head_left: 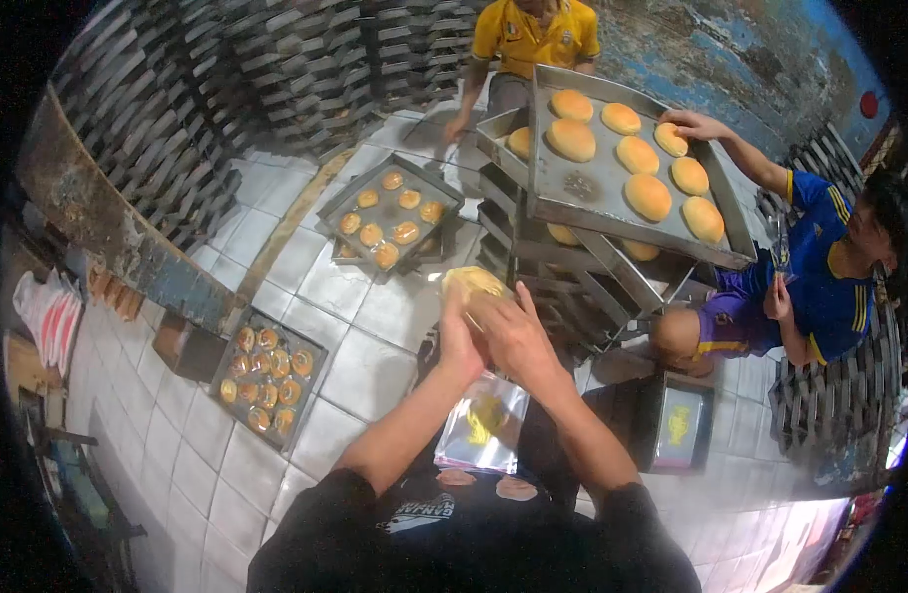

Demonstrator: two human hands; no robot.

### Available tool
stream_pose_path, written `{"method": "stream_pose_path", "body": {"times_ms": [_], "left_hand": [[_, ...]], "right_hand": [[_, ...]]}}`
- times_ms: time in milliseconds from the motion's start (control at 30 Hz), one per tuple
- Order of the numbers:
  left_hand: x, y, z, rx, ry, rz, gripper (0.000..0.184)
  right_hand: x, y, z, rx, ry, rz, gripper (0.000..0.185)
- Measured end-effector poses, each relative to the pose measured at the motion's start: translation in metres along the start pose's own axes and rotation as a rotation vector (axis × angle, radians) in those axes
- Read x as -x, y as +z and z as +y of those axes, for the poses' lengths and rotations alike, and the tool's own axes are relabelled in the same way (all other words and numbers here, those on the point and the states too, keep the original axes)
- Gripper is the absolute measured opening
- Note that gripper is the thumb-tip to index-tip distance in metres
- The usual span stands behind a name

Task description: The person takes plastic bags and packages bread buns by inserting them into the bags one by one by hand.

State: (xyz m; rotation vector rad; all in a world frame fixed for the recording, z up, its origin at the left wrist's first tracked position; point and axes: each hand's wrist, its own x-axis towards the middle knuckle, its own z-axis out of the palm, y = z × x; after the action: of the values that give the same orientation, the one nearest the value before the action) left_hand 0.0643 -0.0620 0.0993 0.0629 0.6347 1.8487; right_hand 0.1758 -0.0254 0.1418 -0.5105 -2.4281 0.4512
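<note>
Both my hands are in front of me, closed round a bun in a clear plastic bag with yellow print (472,280). My left hand (457,331) grips it from the left side. From the right, the fingers of my right hand (513,331) lie over it and cover much of it. Just below my wrists, a stack of clear plastic bags (481,435) with yellow print rests on my lap. Ahead and to the right, a metal tray (597,188) of golden buns tops a stack of trays.
A tray of bagged buns (325,212) lies on the tiles ahead, another tray (320,381) to the left. At right, a co-worker's hand (696,126) touches a bun. Another person in yellow (538,44) sits ahead. A box of plastic bags (656,460) stands right. Stacked dark trays (305,74) line the wall.
</note>
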Motion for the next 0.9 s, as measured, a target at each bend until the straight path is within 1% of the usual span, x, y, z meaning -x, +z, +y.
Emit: {"method": "stream_pose_path", "body": {"times_ms": [33, 67, 133, 167, 233, 267, 300, 333, 367, 400, 467, 500, 533, 567, 600, 667, 700, 733, 800, 833, 867, 900], "left_hand": [[-0.010, -0.006, 0.009, -0.002, -0.046, 0.047, 0.074], [-0.016, -0.012, 0.011, 0.006, -0.051, 0.055, 0.074], [-0.017, -0.011, 0.017, 0.152, -0.138, -0.047, 0.078], [-0.022, -0.019, 0.015, 0.093, -0.225, -0.094, 0.081], [-0.027, -0.033, 0.013, 0.073, -0.209, -0.039, 0.079], [-0.036, -0.036, 0.017, 0.041, -0.177, -0.015, 0.077], [-0.044, -0.050, 0.024, 0.069, -0.145, -0.055, 0.071], [-0.041, -0.055, 0.035, 0.071, -0.145, -0.040, 0.071], [-0.040, -0.059, 0.046, 0.091, -0.071, 0.005, 0.069], [-0.036, -0.061, 0.050, 0.114, 0.006, 0.051, 0.068], [-0.027, -0.059, 0.045, 0.122, 0.027, 0.032, 0.066], [-0.021, -0.052, 0.037, 0.095, -0.024, 0.060, 0.066], [-0.017, -0.048, 0.029, 0.067, -0.082, 0.092, 0.066], [-0.027, -0.056, 0.018, 0.164, -0.138, -0.002, 0.063], [-0.024, -0.056, 0.017, 0.164, -0.146, -0.002, 0.063], [-0.027, -0.050, 0.026, 0.091, -0.145, 0.129, 0.061], [-0.031, -0.052, 0.033, 0.096, -0.087, 0.154, 0.059], [-0.026, -0.059, 0.038, 0.099, -0.089, 0.164, 0.059], [-0.017, -0.061, 0.055, 0.067, -0.019, 0.130, 0.058], [0.001, -0.062, 0.053, 0.108, -0.103, 0.010, 0.055], [0.019, -0.052, 0.051, 0.108, -0.108, 0.007, 0.055], [0.036, -0.040, 0.049, 0.053, -0.284, -0.041, 0.055]], "right_hand": [[0.000, -0.010, -0.008, -0.055, -0.034, 0.038, 0.035], [0.002, -0.012, -0.013, -0.055, -0.029, 0.027, 0.035], [0.012, -0.014, -0.020, -0.414, 0.262, -0.221, 0.016], [0.015, -0.013, -0.021, -0.419, 0.273, -0.237, 0.016], [0.019, -0.006, -0.022, -0.831, 0.361, -0.434, 0.010], [0.021, -0.005, -0.028, -0.841, 0.357, -0.442, 0.010], [0.029, -0.008, -0.041, -1.086, 0.272, -0.565, 0.009], [0.039, -0.014, -0.055, -1.330, 0.186, -0.687, 0.011], [0.042, -0.020, -0.064, -1.568, 0.090, -0.807, 0.014], [0.035, -0.029, -0.060, -1.089, 0.276, -0.507, 0.017], [0.025, -0.005, -0.042, -0.791, 0.445, -0.051, 0.017], [0.021, 0.012, -0.030, -0.793, 0.439, -0.057, 0.017], [0.019, 0.027, -0.023, -0.680, 0.279, -0.053, 0.018], [0.024, 0.036, -0.017, -0.562, 0.127, -0.045, 0.020], [0.029, 0.029, -0.022, -0.558, 0.134, -0.043, 0.020], [0.030, -0.004, -0.037, -1.083, 0.416, -0.418, 0.033], [0.034, -0.026, -0.047, -1.500, 0.312, -0.592, 0.042], [0.051, -0.024, -0.040, -1.713, 0.364, -0.783, 0.027], [0.052, -0.020, -0.030, -1.120, 0.530, -0.288, 0.024], [0.047, -0.005, -0.021, -0.772, 0.576, -0.033, 0.032], [0.034, -0.010, -0.026, -0.136, 0.236, 0.248, 0.035], [0.035, -0.009, -0.028, -0.140, 0.160, 0.241, 0.036]]}}
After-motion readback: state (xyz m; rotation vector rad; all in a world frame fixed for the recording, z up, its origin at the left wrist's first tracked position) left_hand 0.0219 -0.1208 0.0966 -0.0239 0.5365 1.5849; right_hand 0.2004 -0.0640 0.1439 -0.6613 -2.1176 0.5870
